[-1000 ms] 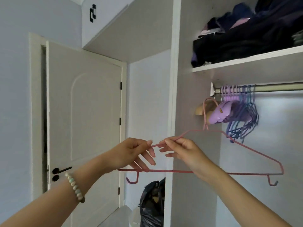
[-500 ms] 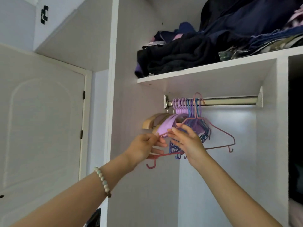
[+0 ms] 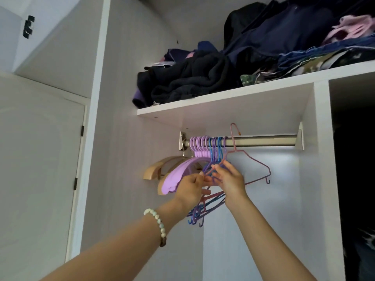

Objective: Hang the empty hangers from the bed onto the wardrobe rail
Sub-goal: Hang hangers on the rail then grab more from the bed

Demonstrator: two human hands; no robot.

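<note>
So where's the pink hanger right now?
The pink hanger is in the middle of the head view, its hook over the wardrobe rail, just right of the blue and purple hangers. Both hands hold its left side.

Your thin pink wire hanger (image 3: 256,162) was raised with its hook standing above the brushed-metal wardrobe rail (image 3: 263,141), the hook's tip just over the bar and the neck crossing in front of it, so whether it rested on the rail could not be told. Its frame tilted, the right shoulder sloping down to a small end hook, the left shoulder hidden among the others. On the rail's left end hung a tight bunch of lilac plastic hangers (image 3: 197,143), then blue wire hangers (image 3: 215,146), their lower bars fanning down to the left. Furthest left hung pale wooden hangers (image 3: 156,166), broad and curved.
</note>
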